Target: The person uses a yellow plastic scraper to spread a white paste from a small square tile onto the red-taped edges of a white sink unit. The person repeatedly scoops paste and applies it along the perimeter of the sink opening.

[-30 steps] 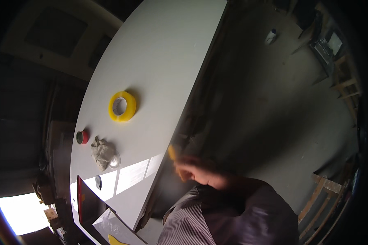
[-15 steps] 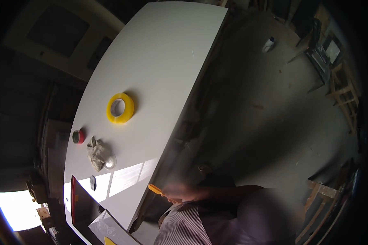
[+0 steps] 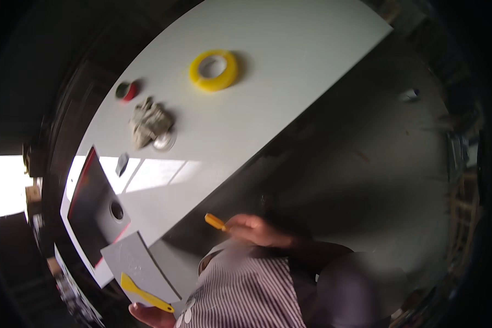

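Note:
My right hand [image 3: 257, 230] is closed round a slim orange tool [image 3: 215, 221] in front of my striped clothing; its far part is hidden, so its kind does not show. At the lower left, my left hand [image 3: 154, 315] grips the near edge of a flat grey board [image 3: 142, 261], the thumb side showing and the other fingers hidden. Across that board lies a yellow plastic scraper [image 3: 143, 293], its handle end close to my left hand. Beyond the board, a dark sink [image 3: 93, 205] with a red edge and a round drain hole is set in the white tabletop [image 3: 290, 60].
On the tabletop are a roll of yellow tape [image 3: 232, 71], a small red roll [image 3: 129, 91], a crumpled cloth [image 3: 147, 123], a clear round lid-like piece [image 3: 164, 141] and a small grey piece [image 3: 122, 164]. A white bottle [image 3: 410, 94] lies on the floor at right.
The view has swung, so the tabletop sits higher and more turned. My left hand and more of the board and scraper have come into sight; the board has shifted off the drain hole.

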{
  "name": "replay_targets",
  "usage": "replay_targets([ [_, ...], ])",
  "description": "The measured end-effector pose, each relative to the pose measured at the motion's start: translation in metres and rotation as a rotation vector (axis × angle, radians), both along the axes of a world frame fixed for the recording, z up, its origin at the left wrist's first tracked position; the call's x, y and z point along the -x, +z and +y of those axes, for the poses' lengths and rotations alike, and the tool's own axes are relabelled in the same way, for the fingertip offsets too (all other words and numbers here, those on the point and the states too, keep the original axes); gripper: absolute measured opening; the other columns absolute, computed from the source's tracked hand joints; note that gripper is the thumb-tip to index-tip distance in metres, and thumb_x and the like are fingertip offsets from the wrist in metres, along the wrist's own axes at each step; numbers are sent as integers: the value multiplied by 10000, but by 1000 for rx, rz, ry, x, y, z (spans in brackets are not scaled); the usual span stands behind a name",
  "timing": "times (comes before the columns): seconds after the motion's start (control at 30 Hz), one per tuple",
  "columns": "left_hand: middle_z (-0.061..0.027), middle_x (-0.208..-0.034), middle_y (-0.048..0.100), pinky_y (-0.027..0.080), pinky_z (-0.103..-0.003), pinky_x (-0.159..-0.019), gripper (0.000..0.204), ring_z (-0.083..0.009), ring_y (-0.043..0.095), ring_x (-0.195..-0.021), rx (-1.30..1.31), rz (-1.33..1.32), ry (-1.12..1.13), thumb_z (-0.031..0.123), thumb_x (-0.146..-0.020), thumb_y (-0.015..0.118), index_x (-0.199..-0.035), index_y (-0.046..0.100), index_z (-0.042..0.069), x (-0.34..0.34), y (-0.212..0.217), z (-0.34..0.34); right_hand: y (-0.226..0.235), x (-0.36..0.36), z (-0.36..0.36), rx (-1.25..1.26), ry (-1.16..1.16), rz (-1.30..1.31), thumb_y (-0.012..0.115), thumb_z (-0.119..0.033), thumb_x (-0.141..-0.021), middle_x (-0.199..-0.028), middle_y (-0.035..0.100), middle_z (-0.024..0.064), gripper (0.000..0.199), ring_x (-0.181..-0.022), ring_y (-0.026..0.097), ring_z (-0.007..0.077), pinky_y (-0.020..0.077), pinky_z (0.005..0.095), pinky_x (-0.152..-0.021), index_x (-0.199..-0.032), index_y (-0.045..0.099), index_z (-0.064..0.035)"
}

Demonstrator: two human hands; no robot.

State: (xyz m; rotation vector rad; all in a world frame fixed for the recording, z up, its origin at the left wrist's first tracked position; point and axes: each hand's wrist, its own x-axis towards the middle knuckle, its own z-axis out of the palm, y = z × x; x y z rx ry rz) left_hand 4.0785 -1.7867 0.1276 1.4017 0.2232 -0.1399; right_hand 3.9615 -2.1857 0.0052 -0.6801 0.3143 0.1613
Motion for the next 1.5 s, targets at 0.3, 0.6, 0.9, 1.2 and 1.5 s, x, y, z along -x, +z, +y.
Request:
replay_targets([
  [0.3, -176, -1215, 646, 510, -488, -955, 571, -320, 636, -1106, 537, 280, 17, 261, -817, 592, -1320, 511, 3, 43, 43, -48, -6, -14, 21, 11, 188, 102, 522, -110, -989, -858, 551, 14, 247, -714, 503, 55, 437, 202, -614, -1197, 536, 22],
  [0.6, -217, -1255, 618, 465, -491, -1018, 610, -337, 618, -1134, 739, 294, 173, 177, -783, 586, -1341, 477, -43, 63, 44, -32, -4, -38, 51, 40, 338, 119, 533, -100, -989, -843, 558, 15, 225, -709, 514, 62, 448, 207, -601, -1175, 539, 27],
  [0.9, -194, -1304, 600, 460, -548, -1004, 578, -344, 607, -1173, 740, 239, 253, 153, -814, 637, -1350, 498, -13, 76, 19, 21, -6, -53, 83, 97, 438, 144, 536, -101, -988, -849, 568, 24, 223, -705, 525, 68, 459, 214, -603, -1170, 539, 29],
  [1.2, -224, -1340, 561, 409, -560, -1046, 618, -361, 581, -1204, 812, 208, 358, 92, -787, 609, -1377, 466, -27, 68, 21, 36, 4, -70, 97, 408, 481, 208, 560, -112, -972, -857, 589, 5, 195, -707, 538, 58, 470, 214, -639, -1132, 583, -3],
  [1.5, -202, -1364, 546, 355, -520, -1118, 700, -357, 528, -1260, 827, 139, 465, 103, -711, 607, -1384, 458, -18, 70, 9, 59, 20, -92, 105, 576, 572, 226, 542, -112, -985, -934, 610, 36, 164, -794, 591, 84, 516, 236, -741, -1120, 576, -25],
])
